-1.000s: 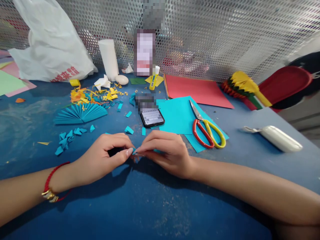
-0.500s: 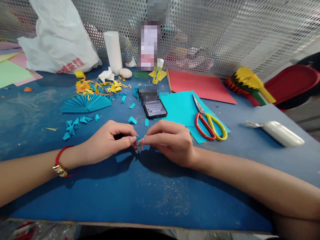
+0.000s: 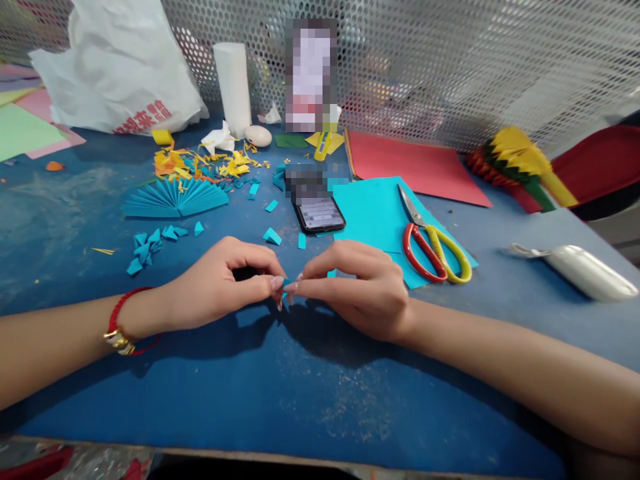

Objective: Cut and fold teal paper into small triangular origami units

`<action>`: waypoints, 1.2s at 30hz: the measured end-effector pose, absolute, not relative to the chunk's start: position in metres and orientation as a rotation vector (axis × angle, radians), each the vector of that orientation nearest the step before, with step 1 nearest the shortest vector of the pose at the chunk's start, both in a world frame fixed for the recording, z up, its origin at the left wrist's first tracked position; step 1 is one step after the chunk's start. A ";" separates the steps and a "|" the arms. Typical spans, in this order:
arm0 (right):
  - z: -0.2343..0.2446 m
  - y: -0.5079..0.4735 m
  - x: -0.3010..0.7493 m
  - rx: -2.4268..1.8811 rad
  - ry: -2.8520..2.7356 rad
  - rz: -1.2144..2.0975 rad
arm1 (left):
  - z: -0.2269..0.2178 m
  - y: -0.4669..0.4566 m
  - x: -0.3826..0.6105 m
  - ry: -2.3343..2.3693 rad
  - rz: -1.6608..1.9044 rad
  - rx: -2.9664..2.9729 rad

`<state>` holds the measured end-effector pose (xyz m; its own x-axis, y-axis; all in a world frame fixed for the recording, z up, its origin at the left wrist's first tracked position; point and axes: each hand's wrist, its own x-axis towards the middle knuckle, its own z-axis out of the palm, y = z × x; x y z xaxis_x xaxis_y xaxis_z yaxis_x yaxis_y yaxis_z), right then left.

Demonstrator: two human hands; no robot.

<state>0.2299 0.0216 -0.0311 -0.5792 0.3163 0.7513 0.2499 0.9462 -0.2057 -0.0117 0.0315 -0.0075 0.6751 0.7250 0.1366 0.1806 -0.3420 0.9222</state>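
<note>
My left hand (image 3: 220, 287) and my right hand (image 3: 357, 287) meet fingertip to fingertip over the blue table (image 3: 300, 387). Between them they pinch a small piece of turquoise paper (image 3: 286, 285), mostly hidden by the fingers. A red cord bracelet (image 3: 120, 327) circles my left wrist. Several small folded turquoise pieces (image 3: 150, 245) lie to the left, and a pleated turquoise paper fan (image 3: 175, 199) lies behind them. Turquoise sheets (image 3: 375, 213) lie just beyond my right hand.
Red-and-yellow scissors (image 3: 433, 243) rest on the turquoise sheets. A phone (image 3: 319, 215) lies behind my hands. Yellow and orange scraps (image 3: 200, 163), a white plastic bag (image 3: 120, 67), a white roll (image 3: 233, 87), red paper (image 3: 415, 167), a white object (image 3: 583, 272) and a perforated metal screen (image 3: 450, 60) surround them.
My hands stayed together pinching the paper, the fingers shifting slightly. The camera tilted down, so the table's near edge came into view.
</note>
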 end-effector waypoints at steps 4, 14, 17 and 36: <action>-0.031 0.022 0.229 -0.405 -2.209 0.110 | -0.006 0.031 -0.011 0.744 0.669 1.889; -0.029 0.025 0.226 -0.447 -2.080 0.392 | -0.013 0.028 -0.013 0.803 0.752 1.841; -0.029 0.027 0.227 -0.464 -2.087 0.419 | -0.016 0.028 -0.014 0.808 0.760 1.874; -0.022 0.020 0.228 -0.694 -2.205 0.553 | -0.023 0.023 -0.015 0.757 0.785 2.330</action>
<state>0.2280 0.0205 -0.0224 -0.5749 0.6273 0.5253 0.3049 0.7600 -0.5739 -0.0148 0.0235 -0.0225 0.6687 0.6554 0.3510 0.3267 -0.6831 0.6532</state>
